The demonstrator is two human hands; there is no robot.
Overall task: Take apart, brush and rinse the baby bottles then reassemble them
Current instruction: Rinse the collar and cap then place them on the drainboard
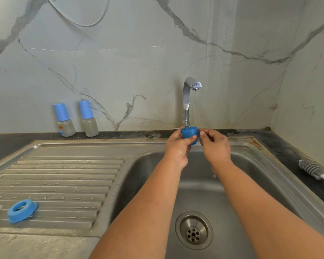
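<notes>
Both hands hold a blue cap [189, 134] under the tap's thin stream.

Even, soft, fairly bright light with no single visible source; shadows are faint, lying under the ring [22, 210] on the drainboard and beside the two bottles [64, 119] at the counter's back edge. Pale glare marks the tap [187, 101] and streaks the marble wall [120, 53]. Wide-angle distortion bows the sink rim [82, 142] and stretches the forearms towards the bottom edge. Focus is sharp centrally, slightly softer at the corners.
</notes>
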